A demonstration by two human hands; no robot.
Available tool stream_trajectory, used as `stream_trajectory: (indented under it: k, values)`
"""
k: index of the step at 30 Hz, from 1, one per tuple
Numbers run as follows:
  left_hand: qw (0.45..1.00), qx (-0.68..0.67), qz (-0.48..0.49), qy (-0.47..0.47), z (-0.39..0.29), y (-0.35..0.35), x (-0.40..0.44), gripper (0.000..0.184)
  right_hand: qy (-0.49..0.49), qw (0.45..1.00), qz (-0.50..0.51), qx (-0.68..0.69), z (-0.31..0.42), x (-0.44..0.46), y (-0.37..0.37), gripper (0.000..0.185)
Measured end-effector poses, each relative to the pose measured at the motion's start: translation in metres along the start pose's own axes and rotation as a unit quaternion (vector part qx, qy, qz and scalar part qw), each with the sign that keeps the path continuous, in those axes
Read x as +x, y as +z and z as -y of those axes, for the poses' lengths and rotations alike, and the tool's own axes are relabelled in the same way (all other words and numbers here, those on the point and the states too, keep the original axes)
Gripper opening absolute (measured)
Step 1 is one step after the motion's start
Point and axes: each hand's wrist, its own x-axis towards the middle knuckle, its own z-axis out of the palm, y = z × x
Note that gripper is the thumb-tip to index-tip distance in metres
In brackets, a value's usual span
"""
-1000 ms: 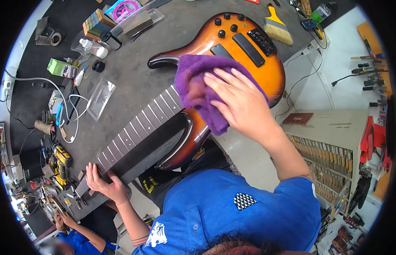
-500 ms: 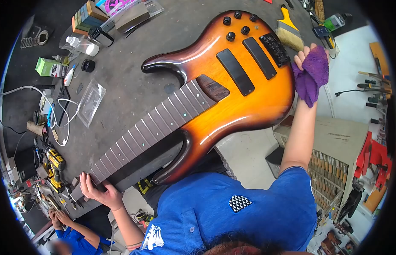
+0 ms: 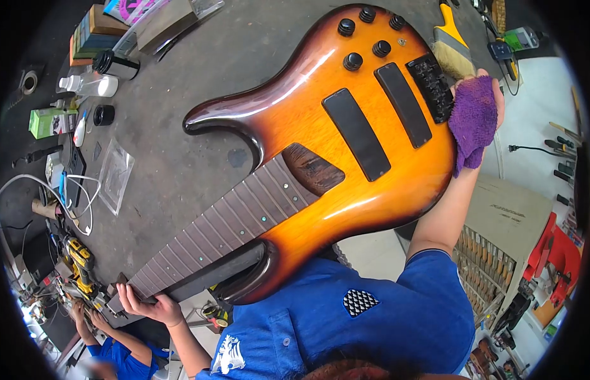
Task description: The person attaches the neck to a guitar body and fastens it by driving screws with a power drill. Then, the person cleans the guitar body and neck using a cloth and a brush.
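Note:
A sunburst bass guitar point(image 3: 307, 228) lies face up on the dark workbench point(image 3: 162, 152), its fretted neck point(image 3: 206, 237) pointing to the lower left. Near the far end of the neck, my left hand point(image 3: 149, 308) holds it from below, fingertips at its edge. At the body's right end, by the black bridge point(image 3: 431, 87), my right hand point(image 3: 498, 101) is wrapped in a purple cloth point(image 3: 474, 120) that touches the body's edge. Most of that hand's fingers are hidden under the cloth. Black knobs point(image 3: 381, 49) sit on the upper part of the body.
A yellow brush point(image 3: 452, 54) lies just above the bridge. To the left are bottles point(image 3: 92, 84), a plastic bag point(image 3: 116, 177), a white cable point(image 3: 89, 202) and a yellow drill point(image 3: 79, 259). Another person's hands point(image 3: 92, 316) are at the lower left. A tool cabinet point(image 3: 498, 215) stands right.
My right hand and the cloth have gone from the neck joint to the body's right end. The guitar appears larger and nearer, while my left hand remains on the neck.

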Motion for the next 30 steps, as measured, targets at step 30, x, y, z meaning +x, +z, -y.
stream_trajectory:
  k: [30]
  values:
    - [0.962, -0.2, -0.184, 0.036, 0.004, -0.015, -0.05, 0.037, -0.102, 0.991, 0.069, 0.048, 0.008, -0.174, 0.09, 0.081]
